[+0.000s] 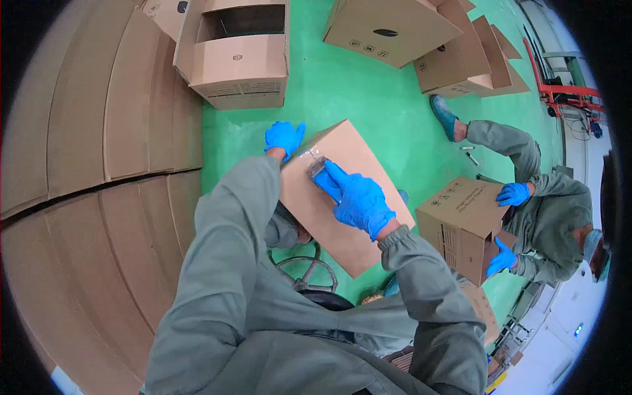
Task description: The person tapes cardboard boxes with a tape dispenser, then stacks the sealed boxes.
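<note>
A closed cardboard box [355,217] stands tilted across my view, just in front of my knees. My right hand [364,203], in a blue glove, is closed around a tape dispenser [318,171] that rests on the box top near its far left end. Shiny clear tape [309,153] shows at that edge. My left hand [284,138], gloved in blue too, is at the box's far left end with its thumb apart from the fingers. Part of its contact with the box is hidden.
Tall cardboard stacks [99,131] rise on my left. An open box [240,66] and more open cartons [395,29] stand ahead on the green floor [355,92]. At right, a co-worker [553,210] in blue gloves handles another box [461,217]. A red pallet jack [559,89] stands beyond.
</note>
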`<action>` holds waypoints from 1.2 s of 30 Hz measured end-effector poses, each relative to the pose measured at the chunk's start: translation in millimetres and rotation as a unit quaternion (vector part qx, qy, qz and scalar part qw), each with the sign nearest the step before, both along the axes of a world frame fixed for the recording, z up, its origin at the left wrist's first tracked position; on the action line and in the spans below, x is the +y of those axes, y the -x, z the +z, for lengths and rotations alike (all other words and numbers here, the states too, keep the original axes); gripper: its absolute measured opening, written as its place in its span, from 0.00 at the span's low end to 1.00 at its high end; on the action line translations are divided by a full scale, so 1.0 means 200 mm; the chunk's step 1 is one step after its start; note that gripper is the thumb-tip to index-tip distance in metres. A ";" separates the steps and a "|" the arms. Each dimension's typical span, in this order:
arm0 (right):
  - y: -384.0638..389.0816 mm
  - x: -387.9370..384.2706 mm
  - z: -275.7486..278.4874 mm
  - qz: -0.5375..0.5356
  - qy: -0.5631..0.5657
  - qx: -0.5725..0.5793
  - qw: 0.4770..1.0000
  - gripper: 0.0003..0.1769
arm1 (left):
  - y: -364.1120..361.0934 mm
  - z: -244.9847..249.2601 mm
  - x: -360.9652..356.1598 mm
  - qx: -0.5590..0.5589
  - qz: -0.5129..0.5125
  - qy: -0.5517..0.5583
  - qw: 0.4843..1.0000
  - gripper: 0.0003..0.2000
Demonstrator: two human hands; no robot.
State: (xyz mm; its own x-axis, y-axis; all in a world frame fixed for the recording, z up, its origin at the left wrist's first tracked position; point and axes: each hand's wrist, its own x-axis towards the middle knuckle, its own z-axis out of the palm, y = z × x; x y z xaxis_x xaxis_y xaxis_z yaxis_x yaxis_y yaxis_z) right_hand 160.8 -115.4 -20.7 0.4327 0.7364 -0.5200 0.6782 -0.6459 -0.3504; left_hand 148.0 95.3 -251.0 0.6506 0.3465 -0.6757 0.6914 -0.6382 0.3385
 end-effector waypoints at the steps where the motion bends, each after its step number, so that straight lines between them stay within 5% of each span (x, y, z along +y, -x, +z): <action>1: -0.01 -0.02 -0.04 -0.007 -0.001 0.004 1.000 0.33 | 0.00 0.06 0.01 -0.063 0.068 0.084 0.992 0.42; 3: -0.02 -0.07 -0.16 0.027 -0.156 0.013 0.987 0.33 | 0.06 0.24 -0.07 -0.107 0.114 0.170 0.973 0.41; 5: -0.05 -0.03 -0.15 0.031 -0.035 0.043 0.998 0.31 | 0.16 0.49 -0.25 -0.326 0.117 0.211 0.914 0.39; 6: -0.04 -0.02 -0.12 0.010 -0.034 0.052 0.998 0.31 | 0.16 0.46 -0.31 -0.312 0.101 0.218 0.919 0.39; 8: -0.03 -0.01 -0.06 0.005 0.032 0.031 0.999 0.29 | 0.11 0.39 -0.37 -0.155 0.115 0.048 0.980 0.40; 11: 0.02 -0.23 -0.04 -0.003 -0.012 0.028 1.000 0.25 | 0.11 0.44 -0.51 -0.167 0.124 -0.105 0.972 0.39; 17: 0.17 -1.11 0.02 -0.041 0.179 0.031 0.982 0.35 | 0.06 0.54 -0.54 -0.138 0.142 -0.149 0.969 0.39; 20: 0.25 -1.35 0.05 -0.096 0.157 0.022 0.983 0.41 | 0.04 0.53 -0.51 -0.137 0.133 -0.151 0.970 0.40; 25: 0.32 -1.51 -0.38 -0.141 0.030 0.019 0.989 0.42 | -0.08 0.47 -0.26 -0.144 0.106 -0.179 0.968 0.42; 28: 0.32 -1.46 -0.73 -0.108 -0.159 -0.020 0.981 0.41 | -0.10 0.32 -0.04 -0.153 0.064 -0.203 0.965 0.43; 31: 0.30 -1.37 -0.97 -0.129 -0.160 -0.018 0.978 0.41 | -0.12 0.35 0.03 -0.135 0.063 -0.216 0.965 0.43; 36: 0.25 -1.24 -1.10 -0.141 0.042 0.050 0.988 0.40 | -0.13 0.45 -0.03 -0.107 0.085 -0.220 0.966 0.42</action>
